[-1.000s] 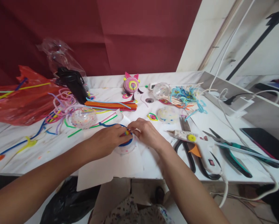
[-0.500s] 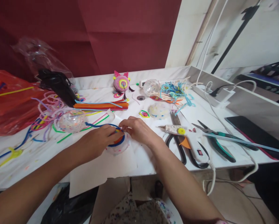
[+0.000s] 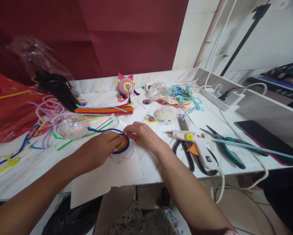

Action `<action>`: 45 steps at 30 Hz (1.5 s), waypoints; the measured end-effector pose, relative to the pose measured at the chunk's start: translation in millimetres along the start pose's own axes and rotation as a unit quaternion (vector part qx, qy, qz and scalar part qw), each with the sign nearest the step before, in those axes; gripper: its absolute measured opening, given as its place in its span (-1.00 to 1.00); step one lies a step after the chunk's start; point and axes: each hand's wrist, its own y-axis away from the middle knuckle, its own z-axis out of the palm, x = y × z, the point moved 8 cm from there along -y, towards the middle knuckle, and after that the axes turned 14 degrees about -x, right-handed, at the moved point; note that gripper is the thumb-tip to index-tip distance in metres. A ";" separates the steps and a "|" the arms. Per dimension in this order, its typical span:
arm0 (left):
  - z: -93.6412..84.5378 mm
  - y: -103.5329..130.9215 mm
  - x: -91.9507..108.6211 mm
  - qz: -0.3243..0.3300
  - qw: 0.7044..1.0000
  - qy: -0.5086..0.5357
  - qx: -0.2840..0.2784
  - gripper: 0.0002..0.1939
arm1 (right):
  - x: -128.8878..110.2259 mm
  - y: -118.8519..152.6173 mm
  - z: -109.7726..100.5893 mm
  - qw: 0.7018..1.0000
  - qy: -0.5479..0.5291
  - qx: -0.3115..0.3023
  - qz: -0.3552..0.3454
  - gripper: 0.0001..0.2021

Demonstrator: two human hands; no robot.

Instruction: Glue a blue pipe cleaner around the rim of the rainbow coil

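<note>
A clear plastic dome (image 3: 123, 156) rests on white paper at the table's front edge. Coiled pipe cleaners (image 3: 124, 147) in blue, orange and yellow lie in rings on top of it. My left hand (image 3: 103, 147) grips the dome from the left, its fingers bent over the rings and hiding part of them. On the other side, my right hand (image 3: 143, 135) pinches the blue pipe cleaner (image 3: 104, 131) at the rim of the outer ring. The free end of that strip sticks out leftward past my left fingers.
A glue gun (image 3: 197, 142) lies over black-handled scissors (image 3: 184, 147), with pliers (image 3: 224, 147) to their right. Behind are a bundle of orange pipe cleaners (image 3: 104, 110), a pink decorated ball (image 3: 126, 86) and other clear domes (image 3: 73, 125). A power strip (image 3: 222, 99) stands at right.
My left fingers have shifted slightly, so more of the coloured rings shows. My right hand keeps its pinch at the ring's edge. The whole view has moved a little.
</note>
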 end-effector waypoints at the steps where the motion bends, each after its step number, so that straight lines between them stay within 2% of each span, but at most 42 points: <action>1: -0.6 0.5 0.7 -0.005 1.000 0.008 0.004 -0.54 | -0.3 0.3 0.2 1.000 0.004 0.002 -0.004 -0.70; 7: 1.7 10.2 -8.8 -0.030 0.996 0.073 0.048 -0.58 | -1.9 0.9 3.2 0.998 0.019 -0.004 -0.052 -0.66; 14: 19.9 26.5 -31.6 -0.037 0.987 0.140 0.062 -0.54 | -2.1 1.7 5.5 0.994 0.026 -0.015 -0.102 -0.65; 19: 22.8 24.9 -34.0 -0.020 0.980 0.177 0.084 -0.53 | -4.2 2.0 6.1 0.994 0.039 -0.018 -0.101 -0.66; 26: 21.7 17.7 -35.3 0.011 0.976 0.204 0.074 -0.53 | -5.6 4.3 5.5 0.995 0.046 -0.009 -0.091 -0.62; 35: 18.6 5.5 -32.6 0.094 0.969 0.221 0.066 -0.58 | -11.3 18.5 2.8 0.995 0.061 -0.004 -0.084 -0.63; 38: 21.5 7.1 -31.1 0.055 0.974 0.209 0.074 -0.56 | -10.3 19.5 1.6 0.995 0.065 -0.012 -0.081 -0.64; 40: 22.3 14.2 -31.8 -0.005 0.974 0.198 0.111 -0.56 | -9.1 18.8 1.1 0.994 0.066 -0.016 -0.085 -0.66; 42: 25.0 25.1 -32.0 -0.070 0.965 0.203 0.151 -0.53 | -8.0 18.2 0.2 0.994 0.063 -0.012 -0.093 -0.68; 45: 35.5 38.7 -26.9 -0.129 0.953 0.221 0.163 -0.49 | -6.3 18.3 0.1 0.993 0.035 -0.002 -0.112 -0.69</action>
